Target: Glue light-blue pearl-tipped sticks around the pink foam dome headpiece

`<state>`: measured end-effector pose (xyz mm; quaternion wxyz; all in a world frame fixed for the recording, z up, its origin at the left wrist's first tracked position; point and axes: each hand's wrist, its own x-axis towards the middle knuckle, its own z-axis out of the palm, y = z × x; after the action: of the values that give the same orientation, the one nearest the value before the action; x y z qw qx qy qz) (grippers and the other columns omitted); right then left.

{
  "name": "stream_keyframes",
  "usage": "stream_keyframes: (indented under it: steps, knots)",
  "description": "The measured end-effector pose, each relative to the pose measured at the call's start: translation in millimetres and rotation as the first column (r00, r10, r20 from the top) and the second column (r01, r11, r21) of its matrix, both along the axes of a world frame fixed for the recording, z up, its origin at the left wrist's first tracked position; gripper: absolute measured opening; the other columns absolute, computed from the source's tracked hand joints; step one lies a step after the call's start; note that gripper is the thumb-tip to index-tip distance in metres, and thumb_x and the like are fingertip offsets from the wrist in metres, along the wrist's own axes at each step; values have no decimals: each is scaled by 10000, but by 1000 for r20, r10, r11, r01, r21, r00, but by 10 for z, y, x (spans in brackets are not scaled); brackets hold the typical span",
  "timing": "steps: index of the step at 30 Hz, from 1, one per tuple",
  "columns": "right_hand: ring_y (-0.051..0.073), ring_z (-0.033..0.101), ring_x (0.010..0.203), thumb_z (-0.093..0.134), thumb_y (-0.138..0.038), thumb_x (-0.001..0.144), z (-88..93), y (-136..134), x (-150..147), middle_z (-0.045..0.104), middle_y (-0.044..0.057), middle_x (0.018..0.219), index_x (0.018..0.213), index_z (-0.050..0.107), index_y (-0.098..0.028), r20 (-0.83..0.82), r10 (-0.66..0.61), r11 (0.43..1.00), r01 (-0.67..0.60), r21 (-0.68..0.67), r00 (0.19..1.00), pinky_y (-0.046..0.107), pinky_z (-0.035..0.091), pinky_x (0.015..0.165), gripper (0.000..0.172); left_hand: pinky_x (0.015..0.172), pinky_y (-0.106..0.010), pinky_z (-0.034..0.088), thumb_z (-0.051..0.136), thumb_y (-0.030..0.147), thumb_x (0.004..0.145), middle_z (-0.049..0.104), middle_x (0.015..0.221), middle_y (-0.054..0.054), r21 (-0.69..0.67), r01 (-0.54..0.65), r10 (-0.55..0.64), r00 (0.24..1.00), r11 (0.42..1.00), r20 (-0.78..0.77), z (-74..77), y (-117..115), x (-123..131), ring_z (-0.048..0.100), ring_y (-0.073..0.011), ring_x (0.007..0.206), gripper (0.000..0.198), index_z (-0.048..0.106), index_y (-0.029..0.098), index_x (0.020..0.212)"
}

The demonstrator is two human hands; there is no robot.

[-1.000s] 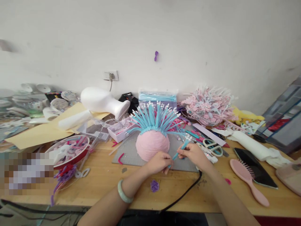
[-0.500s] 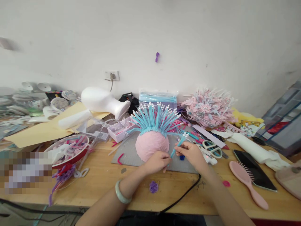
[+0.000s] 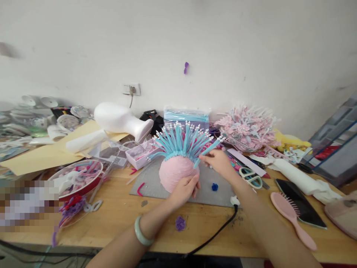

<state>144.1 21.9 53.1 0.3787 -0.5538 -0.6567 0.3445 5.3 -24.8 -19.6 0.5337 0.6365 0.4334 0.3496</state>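
Observation:
A pink ribbed dome [image 3: 175, 175] stands on a grey mat [image 3: 212, 193], crowned with several blue pearl-tipped stems [image 3: 178, 141]. My left hand [image 3: 184, 189] rests against the dome's lower right side, fingers curled on it. My right hand [image 3: 217, 162] pinches one loose blue stem [image 3: 208, 149] and holds its lower end at the dome's upper right edge, the pearl tip pointing up and right.
A white foam head [image 3: 119, 119] lies behind. A red-rimmed bowl of scraps [image 3: 79, 178] sits at left. Scissors [image 3: 251, 176], a pink hairbrush [image 3: 290, 216], a phone [image 3: 301, 197] and a pink flower piece [image 3: 247, 126] lie at right. A black cable [image 3: 214, 232] crosses the front edge.
My right hand has lifted the blue stem up from the mat to the dome's upper right edge. My left hand has moved onto the dome's side. A small blue bit now shows on the mat.

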Motion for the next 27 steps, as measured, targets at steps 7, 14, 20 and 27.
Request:
stream_keyframes:
  steps: [7, 14, 20, 27]
  knots:
    - [96, 459, 455, 610, -384, 678, 142, 402, -194, 517, -28, 466, 501, 522, -172, 153, 45, 997, -55, 61, 987, 224, 336, 480, 290, 471, -217, 295, 300, 390, 823, 406, 399, 62, 11, 18, -18, 997, 1000, -75, -14, -19, 24, 367, -91, 405, 337, 460, 184, 609]
    - [100, 410, 491, 574, -394, 713, 94, 545, -266, 469, -32, 464, 504, 535, -169, 378, -47, 984, -22, 177, 924, 236, 250, 483, 310, 479, -217, 315, 309, 363, 819, 412, 409, 59, -14, 23, -25, 995, 1000, -98, -27, -39, 43, 394, -94, 421, 313, 453, 184, 606]
    - [87, 352, 465, 568, -373, 721, 55, 573, -297, 411, -40, 444, 475, 500, -167, 436, -59, 976, -40, 215, 898, 234, 225, 483, 328, 489, -219, 322, 316, 380, 811, 413, 416, 62, -2, 13, -13, 996, 1000, -92, -11, -46, 33, 395, -93, 428, 317, 455, 182, 605]
    - [90, 330, 457, 539, -391, 755, -24, 566, -335, 375, -50, 429, 466, 477, -173, 397, -89, 969, -13, 248, 914, 240, 218, 486, 367, 480, -221, 320, 315, 394, 807, 409, 415, 66, 13, 15, -14, 996, 1000, -89, -21, -49, 32, 392, -93, 424, 321, 455, 185, 607]
